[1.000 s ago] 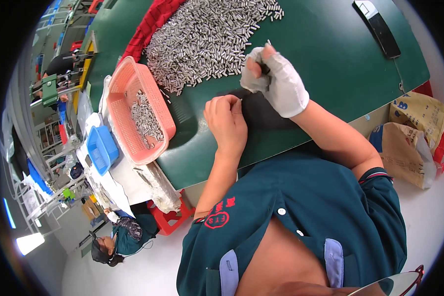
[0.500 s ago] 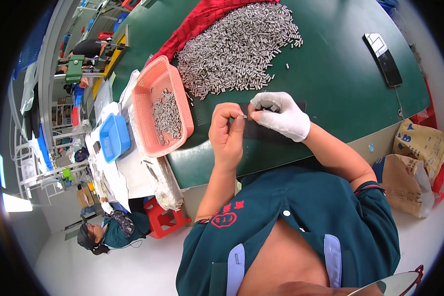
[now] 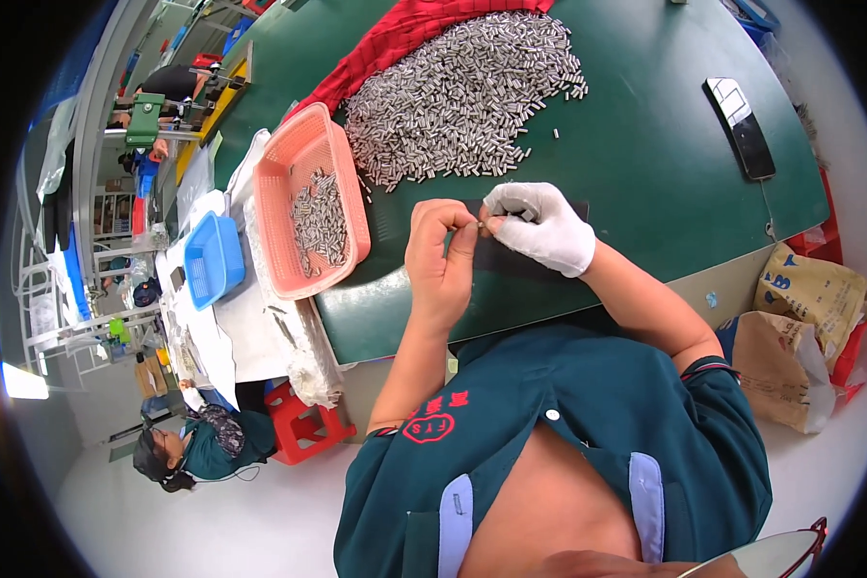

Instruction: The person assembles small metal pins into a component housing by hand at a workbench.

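My bare left hand (image 3: pixel 440 255) pinches a tiny metal piece (image 3: pixel 481 225) between thumb and forefinger. Close against it, my right hand (image 3: pixel 549 231), in a white glove with bare fingertips showing, is curled closed. Several metal pins seem to lie within its bent fingers, and its thumb and forefinger meet at the same tiny piece. Both hands are above a dark mat (image 3: pixel 501 260) at the table's near edge. Beyond them spreads a big heap of short silvery metal pins (image 3: pixel 462 106). A pink basket (image 3: pixel 360 236) on the left holds more of these pins.
Behind the heap lies a red cloth (image 3: pixel 380 58). A phone (image 3: pixel 749 144) with a cable rests at the right of the green table (image 3: pixel 645 116). Left stand a blue basket (image 3: pixel 236 265), a red stool (image 3: pixel 308 429) and a seated co-worker (image 3: pixel 226 438). Paper bags (image 3: pixel 785 371) are at right.
The whole view has shifted slightly, with the table and baskets a little further left. My hands stay together at the tiny piece, with barely any finger movement.
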Demonstrator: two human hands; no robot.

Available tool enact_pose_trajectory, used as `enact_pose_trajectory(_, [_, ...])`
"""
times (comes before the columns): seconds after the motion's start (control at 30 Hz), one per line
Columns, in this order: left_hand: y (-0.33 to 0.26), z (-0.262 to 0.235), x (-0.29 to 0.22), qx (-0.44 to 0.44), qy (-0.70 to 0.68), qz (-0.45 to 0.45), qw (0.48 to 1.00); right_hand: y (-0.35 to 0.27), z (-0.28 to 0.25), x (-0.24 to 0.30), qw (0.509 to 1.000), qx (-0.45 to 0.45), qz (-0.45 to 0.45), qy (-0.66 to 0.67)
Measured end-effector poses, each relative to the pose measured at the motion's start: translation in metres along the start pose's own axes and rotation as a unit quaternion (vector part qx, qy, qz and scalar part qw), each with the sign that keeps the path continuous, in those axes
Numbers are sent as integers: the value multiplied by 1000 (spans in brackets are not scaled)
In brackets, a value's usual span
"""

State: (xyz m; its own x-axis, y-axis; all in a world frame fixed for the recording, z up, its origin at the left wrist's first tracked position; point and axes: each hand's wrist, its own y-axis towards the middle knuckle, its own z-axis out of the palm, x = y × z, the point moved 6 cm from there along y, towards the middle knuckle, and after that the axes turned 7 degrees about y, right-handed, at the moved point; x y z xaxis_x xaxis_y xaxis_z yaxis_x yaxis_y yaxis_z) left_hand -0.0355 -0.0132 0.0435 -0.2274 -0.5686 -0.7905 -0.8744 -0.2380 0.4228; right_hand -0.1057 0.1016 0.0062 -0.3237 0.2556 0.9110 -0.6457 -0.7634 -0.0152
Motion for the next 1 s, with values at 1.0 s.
enact_pose_trajectory(1.0, [-4,-111,1,-187,408,70,891,-2,-18,-6,990,-80,-59,97])
